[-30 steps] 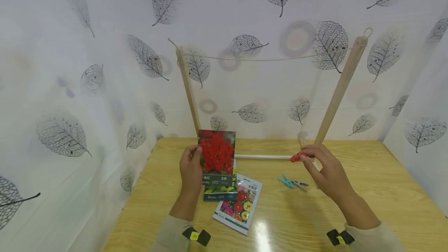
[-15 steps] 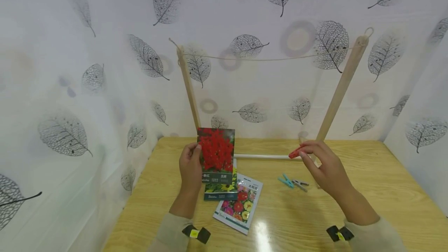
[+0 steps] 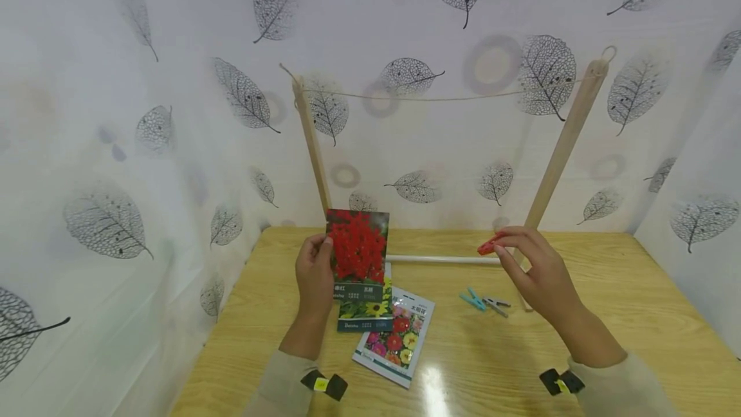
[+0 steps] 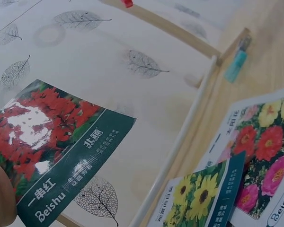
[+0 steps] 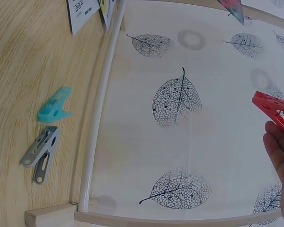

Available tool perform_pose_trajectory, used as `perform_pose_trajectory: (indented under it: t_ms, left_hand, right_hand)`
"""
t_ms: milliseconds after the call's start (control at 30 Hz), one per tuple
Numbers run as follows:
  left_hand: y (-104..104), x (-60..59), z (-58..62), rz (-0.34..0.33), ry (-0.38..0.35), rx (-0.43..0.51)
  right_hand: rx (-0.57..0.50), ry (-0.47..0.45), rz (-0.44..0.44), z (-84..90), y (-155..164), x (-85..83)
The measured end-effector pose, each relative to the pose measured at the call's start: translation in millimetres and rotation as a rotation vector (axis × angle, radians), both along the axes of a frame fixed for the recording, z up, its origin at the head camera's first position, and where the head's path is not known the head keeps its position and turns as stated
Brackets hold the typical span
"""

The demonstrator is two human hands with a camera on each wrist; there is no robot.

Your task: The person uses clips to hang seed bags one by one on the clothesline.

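Note:
My left hand (image 3: 315, 269) pinches the left edge of a seed packet with red flowers (image 3: 357, 250), held upright above the table. Between the thumb and fingers of my right hand (image 3: 538, 269) is a red clothespin (image 3: 490, 244), which shows plainly in the right wrist view. Under the held packet lies a yellow-flower seed packet (image 3: 366, 325), overlapping a white-bordered packet with mixed flowers (image 3: 393, 346). A blue clothespin (image 3: 473, 300) and a grey clothespin (image 3: 496, 306) lie on the table left of my right hand.
Two wooden posts (image 3: 564, 147) stand at the back, with a thin string (image 3: 440, 100) strung between their tops. A white rod (image 3: 446, 259) joins them low down. Behind the wooden table (image 3: 260, 340) hangs a leaf-print sheet (image 3: 399, 140).
The red-flower packet has risen slightly in my left hand. My right hand has lifted the red clothespin a little up and to the left.

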State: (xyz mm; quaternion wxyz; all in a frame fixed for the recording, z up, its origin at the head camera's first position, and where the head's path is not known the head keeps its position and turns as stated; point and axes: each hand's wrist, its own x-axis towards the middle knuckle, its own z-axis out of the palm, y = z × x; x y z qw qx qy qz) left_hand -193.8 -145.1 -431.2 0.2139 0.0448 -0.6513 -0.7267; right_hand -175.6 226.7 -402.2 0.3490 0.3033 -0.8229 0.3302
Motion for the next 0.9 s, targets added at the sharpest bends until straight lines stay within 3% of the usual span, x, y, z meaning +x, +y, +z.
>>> perform_pose_trajectory:
  t_ms: [367,600,900]
  left_hand:
    - [2.0,-1.7,7.8,0.007,0.023,-0.002]
    - [2.3,-3.2,11.2,-0.004,0.056,0.024]
    - [1.6,-4.7,13.2,0.013,0.081,-0.008]
  right_hand:
    - [-0.053,0.071,0.034,4.7,-4.9,-3.8]
    - [-0.049,0.089,0.042,9.0,-8.6,-5.0]
    - [-0.036,0.104,0.05,15.5,-12.4,-6.1]
